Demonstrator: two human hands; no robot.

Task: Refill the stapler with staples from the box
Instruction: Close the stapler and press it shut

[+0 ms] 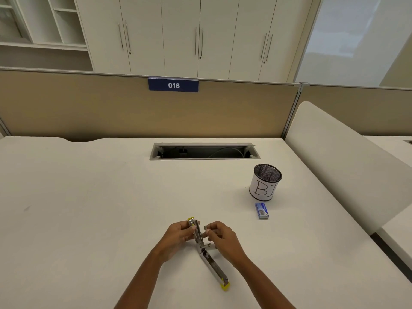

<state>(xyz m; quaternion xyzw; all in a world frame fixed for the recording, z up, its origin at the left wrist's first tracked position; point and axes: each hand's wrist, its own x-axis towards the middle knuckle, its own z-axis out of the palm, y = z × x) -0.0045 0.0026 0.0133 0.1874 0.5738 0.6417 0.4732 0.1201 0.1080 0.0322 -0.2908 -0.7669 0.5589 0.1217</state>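
i see the opened stapler (204,248) on the desk (89,208), my left hand (178,234) gripping its raised arm, my right hand (219,236) pinching something small; staple box (261,210) lies beside mesh cup (265,182)

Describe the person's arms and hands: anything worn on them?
Both forearms are bare up to the frame's edge, with no sleeves showing. The left hand and right hand wear no gloves; no watch, bracelet or ring can be seen.

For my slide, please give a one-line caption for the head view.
Two hands hold the opened stapler on the desk; staple box lies beside.
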